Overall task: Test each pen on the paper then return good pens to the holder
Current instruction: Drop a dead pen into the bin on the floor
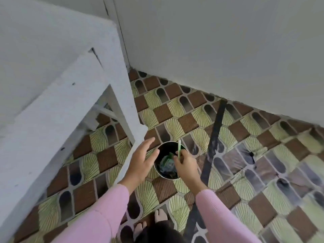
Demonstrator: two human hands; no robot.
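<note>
Progress is hard to gauge: no paper shows. You pinch one slim, pale-green pen (179, 149) in your right hand (185, 166) over a round, dark, metal-rimmed pot (164, 176) on the patterned floor (245, 155). Crumpled scraps (166, 163) inside suggest a bin, not the holder. Your left hand (142, 160) hovers beside it, fingers spread, empty.
</note>
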